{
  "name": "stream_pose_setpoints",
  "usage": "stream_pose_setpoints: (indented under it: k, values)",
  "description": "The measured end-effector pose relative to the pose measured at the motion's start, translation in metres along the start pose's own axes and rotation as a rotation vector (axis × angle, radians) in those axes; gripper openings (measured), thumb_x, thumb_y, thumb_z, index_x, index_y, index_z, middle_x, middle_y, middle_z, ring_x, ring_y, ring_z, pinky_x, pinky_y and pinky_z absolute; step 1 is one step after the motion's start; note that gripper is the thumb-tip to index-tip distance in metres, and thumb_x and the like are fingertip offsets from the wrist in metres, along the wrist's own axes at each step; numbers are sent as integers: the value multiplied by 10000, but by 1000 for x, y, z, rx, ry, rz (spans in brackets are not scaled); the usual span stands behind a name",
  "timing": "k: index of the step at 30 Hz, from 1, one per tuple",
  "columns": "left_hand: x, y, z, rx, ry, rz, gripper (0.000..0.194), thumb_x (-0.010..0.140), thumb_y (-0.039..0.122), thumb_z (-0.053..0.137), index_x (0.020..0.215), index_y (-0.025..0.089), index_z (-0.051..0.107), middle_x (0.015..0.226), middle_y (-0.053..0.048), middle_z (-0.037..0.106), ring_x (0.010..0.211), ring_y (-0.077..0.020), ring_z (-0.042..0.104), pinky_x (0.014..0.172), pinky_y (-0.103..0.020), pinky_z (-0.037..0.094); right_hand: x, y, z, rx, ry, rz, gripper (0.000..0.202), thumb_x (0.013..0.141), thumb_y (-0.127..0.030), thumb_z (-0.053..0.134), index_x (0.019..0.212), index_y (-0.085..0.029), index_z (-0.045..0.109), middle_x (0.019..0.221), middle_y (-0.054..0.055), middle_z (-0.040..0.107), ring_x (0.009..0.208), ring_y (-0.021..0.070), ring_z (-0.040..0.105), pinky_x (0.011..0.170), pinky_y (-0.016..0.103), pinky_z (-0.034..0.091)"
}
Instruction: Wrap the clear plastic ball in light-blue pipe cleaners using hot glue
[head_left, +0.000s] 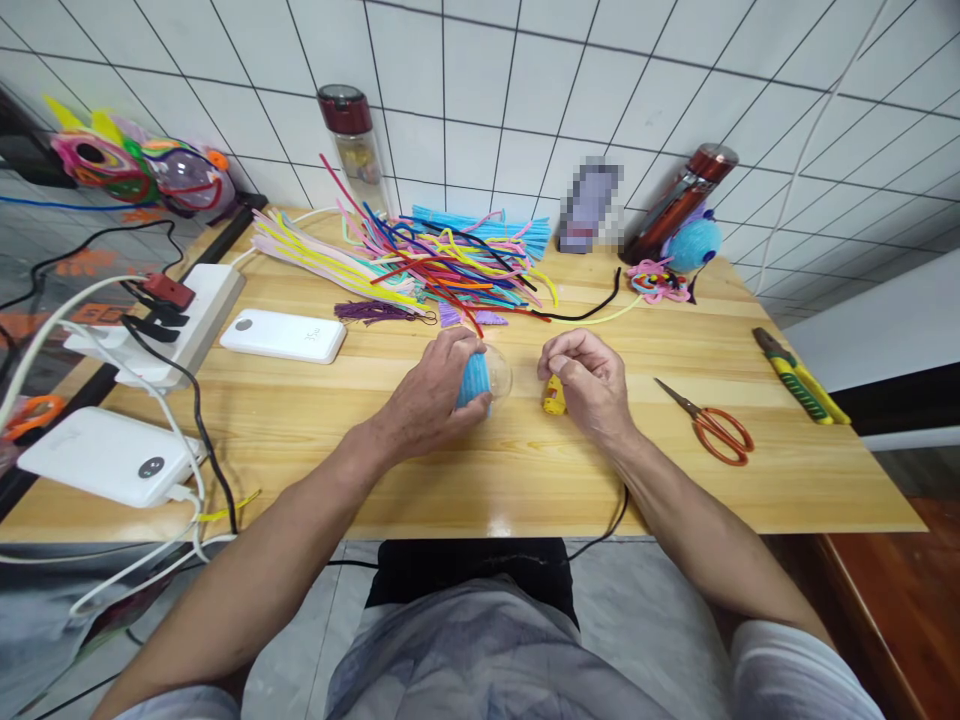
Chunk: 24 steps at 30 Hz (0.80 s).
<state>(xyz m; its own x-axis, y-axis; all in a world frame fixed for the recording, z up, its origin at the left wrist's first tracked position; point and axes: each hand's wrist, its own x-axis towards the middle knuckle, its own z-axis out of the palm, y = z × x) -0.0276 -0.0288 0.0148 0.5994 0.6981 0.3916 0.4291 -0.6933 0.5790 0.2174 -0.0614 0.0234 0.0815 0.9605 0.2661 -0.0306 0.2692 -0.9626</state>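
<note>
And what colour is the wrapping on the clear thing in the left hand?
The wrapping is light blue, best seen in the head view.

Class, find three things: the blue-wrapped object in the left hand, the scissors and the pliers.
Blue-wrapped object (475,381): head view, on its blue wrapping.
Scissors (698,414): head view, near the pivot.
Pliers (800,389): head view, on the green grip.

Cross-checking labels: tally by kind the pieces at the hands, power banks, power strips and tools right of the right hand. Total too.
Blue-wrapped clear piece in left hand: 1
Yellow piece at right hand: 1
White power banks: 2
White power strip: 1
Orange-handled scissors: 1
Green-and-yellow pliers: 1
Total: 7
</note>
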Motion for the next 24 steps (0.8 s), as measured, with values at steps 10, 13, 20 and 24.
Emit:
stream_pose_setpoints:
  k: [10,13,20,24]
  values:
    - [0,-1,1,10,12,20,499,952,315,615,1408,178,464,1480,-224,512,1419,-371,510,1222,-610,447,0,-2,1,39,4,9,48,790,-280,748,811,-241,731,772,-17,704,633,144,605,660,323,486]
    - [0,-1,1,12,7,18,510,945,311,624,1411,180,466,1487,-222,507,1432,-373,502,1226,-608,440,0,-1,2,33,3,23,95,791,-310,767,844,-241,729,787,-14,709,652,151,616,653,319,482]
    - [0,1,0,10,-3,7,516,938,320,624,1413,192,467,1490,-215,510,1444,-375,498,1232,-620,437,0,-2,4,16,15,12,72,781,-294,741,808,-244,696,772,-20,688,627,145,595,656,325,485]
    - [0,0,0,5,2,9,510,940,323,624,1409,189,475,1488,-220,512,1427,-375,514,1223,-620,447,0,-3,4,29,5,31,91,789,-310,752,832,-247,703,754,-25,679,628,145,593,658,323,483]
